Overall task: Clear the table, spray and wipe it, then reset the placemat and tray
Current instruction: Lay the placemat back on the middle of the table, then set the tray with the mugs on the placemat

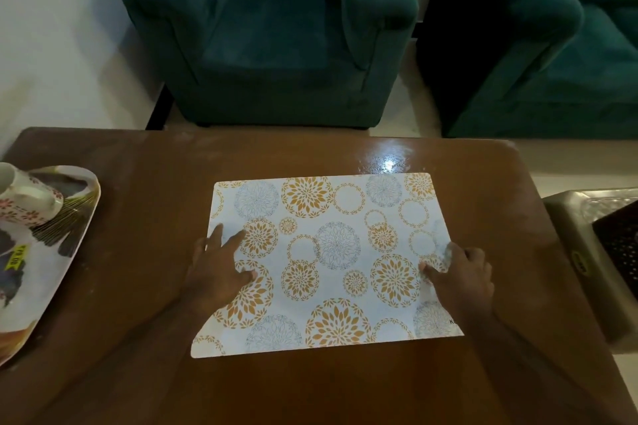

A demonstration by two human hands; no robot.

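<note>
- Brown surface (345,155) — bare wood borders the placemat (331,262) lying flat at its centre.
- Left hand (214,272) and right hand (462,279) press flat on the mat's side edges, grip spread, holding nothing.
- Tray (62,252) overhangs the left edge.

Two bare hands and forearms

The left hand (215,264) and right hand (461,274) wear no gloves, rings or sleeves above the table (138,183).
</note>
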